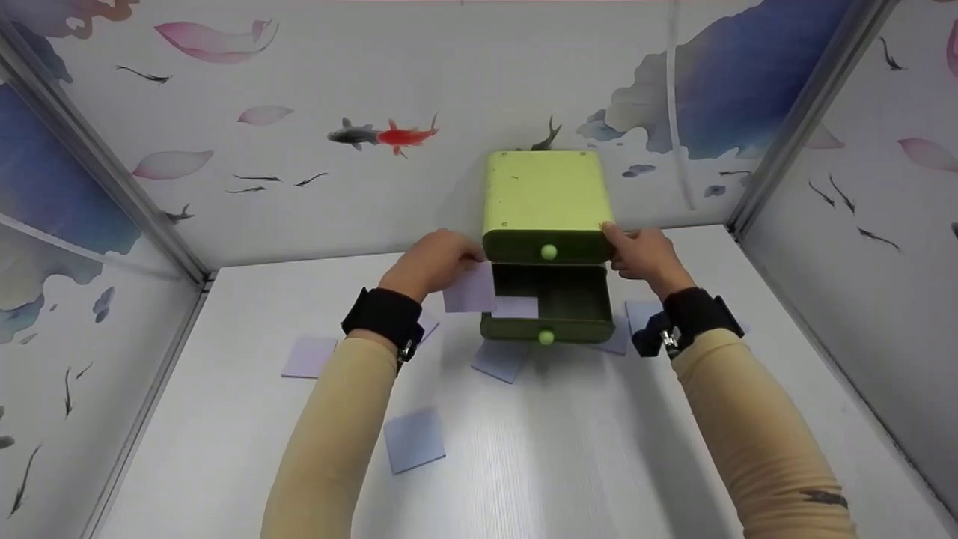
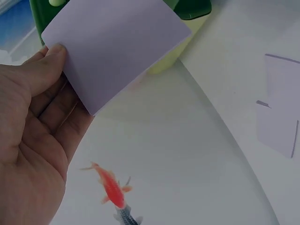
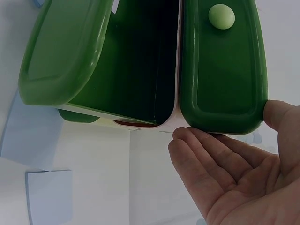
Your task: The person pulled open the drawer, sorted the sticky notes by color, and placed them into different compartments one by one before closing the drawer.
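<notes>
In the left fingers, a note — purple — partly hides the open drawer

The left hand pinches a flat, square lilac card by its edge, beside the dark-green lower drawer, pulled out with another lilac card inside. The right hand holds the lime-topped cabinet at its right front corner.
</notes>
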The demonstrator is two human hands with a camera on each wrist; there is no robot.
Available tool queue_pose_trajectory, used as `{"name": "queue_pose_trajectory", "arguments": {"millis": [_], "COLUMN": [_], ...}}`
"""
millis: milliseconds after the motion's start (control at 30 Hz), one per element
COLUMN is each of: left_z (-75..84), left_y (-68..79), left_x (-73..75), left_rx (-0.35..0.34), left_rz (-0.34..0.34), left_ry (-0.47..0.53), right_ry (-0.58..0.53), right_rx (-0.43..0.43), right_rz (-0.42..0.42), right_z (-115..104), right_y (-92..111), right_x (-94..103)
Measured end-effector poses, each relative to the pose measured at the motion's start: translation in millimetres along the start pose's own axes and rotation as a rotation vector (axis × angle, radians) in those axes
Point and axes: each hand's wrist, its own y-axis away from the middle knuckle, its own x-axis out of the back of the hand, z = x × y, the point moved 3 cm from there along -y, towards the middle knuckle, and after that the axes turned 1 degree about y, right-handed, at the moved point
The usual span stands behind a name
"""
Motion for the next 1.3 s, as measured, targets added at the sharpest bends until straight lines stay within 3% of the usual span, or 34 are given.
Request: {"name": "queue_pose_trajectory", "arguments": {"millis": [333, 667, 1133, 1300], "left_z": [18.3, 32.7, 40.2, 37.0], "left_y": [-16.0, -29.0, -42.5, -46.0], "left_x": [-5.3, -25.6, -39.4, -51.6], "left_rx": [-0.014, -0.041, -0.048, -0.038], "left_rz": [0.046, 0.038, 0.058, 0.017], "left_ry": [-0.013, -0.079, -0.069, -0.083], "right_ry": [0.006, 0.019, 0.023, 0.022], "right_rx": [-0.028, -0.033, -0.07, -0.085], "right_rz": [0.004, -0.004, -0.043, -0.055], "right_z": [0, 1, -4, -5], "right_y": [0, -1, 0, 0], "right_x": [1.5, 2.6, 3.9, 4.5]}}
